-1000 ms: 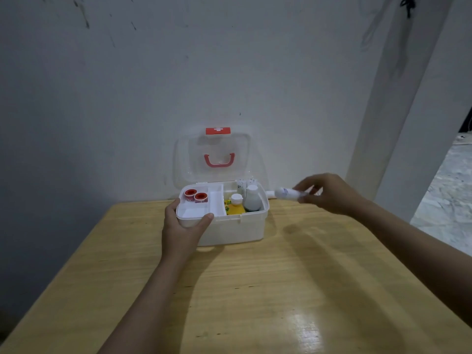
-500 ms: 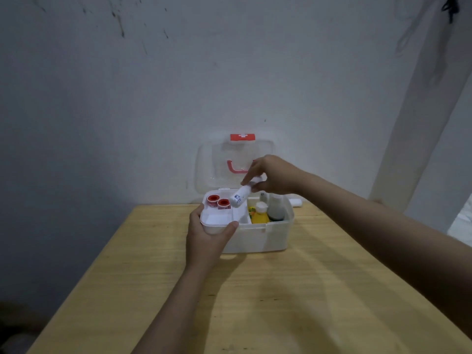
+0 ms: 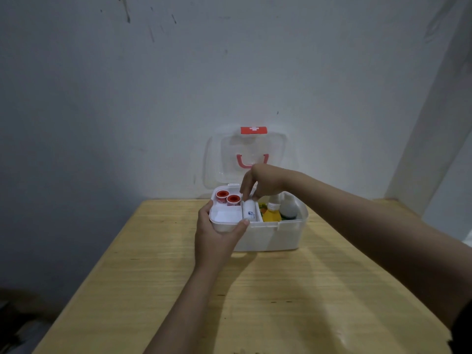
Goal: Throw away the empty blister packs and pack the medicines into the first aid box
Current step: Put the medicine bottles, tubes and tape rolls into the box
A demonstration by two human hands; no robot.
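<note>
The white first aid box stands open at the table's far edge, its clear lid leaning on the wall. My left hand grips the box's front left corner, thumb on the inner tray. My right hand reaches down from above, its fingertips pinching the far end of a white tube that lies in the tray's narrow slot. Two red-capped rolls sit in the tray's back left compartment. A yellow bottle and a white bottle stand in the right half.
The wooden table butts against a pale wall. A white pillar rises at the right. The floor to the left of the table is dark. No blister packs are in view.
My right hand carried the white tube from the right of the box to over it, then lowered it into the tray's narrow slot. My left hand has stayed on the box.
</note>
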